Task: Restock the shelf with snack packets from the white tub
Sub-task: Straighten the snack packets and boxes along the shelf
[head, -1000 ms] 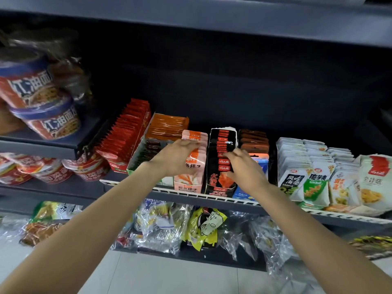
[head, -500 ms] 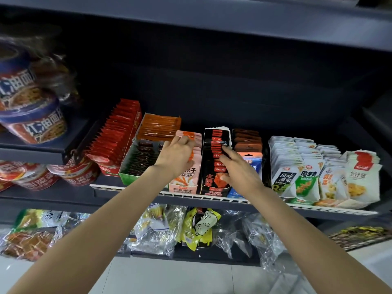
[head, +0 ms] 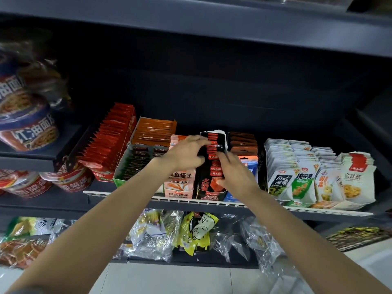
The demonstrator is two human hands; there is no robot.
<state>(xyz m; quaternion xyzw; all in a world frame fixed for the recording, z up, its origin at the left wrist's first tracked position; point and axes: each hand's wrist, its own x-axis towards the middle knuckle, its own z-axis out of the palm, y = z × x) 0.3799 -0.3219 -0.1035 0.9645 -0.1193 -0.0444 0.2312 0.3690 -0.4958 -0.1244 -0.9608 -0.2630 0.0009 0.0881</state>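
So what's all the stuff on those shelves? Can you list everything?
black box: one, black and red, middle shelf centre
pink box: one, pink, left of it
orange packets: one row, orange, behind
red packets: one row, red, further left
white packets: several rows, white, right side
noodle bowls: several, blue and red, left shelves
clear bags: several, bottom shelf
left hand: over black box
right hand: on black box

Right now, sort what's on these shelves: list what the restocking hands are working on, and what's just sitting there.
In the job:
left hand and right hand, both on the black box of red packets
shelf

Just sitting there:
noodle cups
pink box
white pouches
clear bags below

The white tub is not in view.
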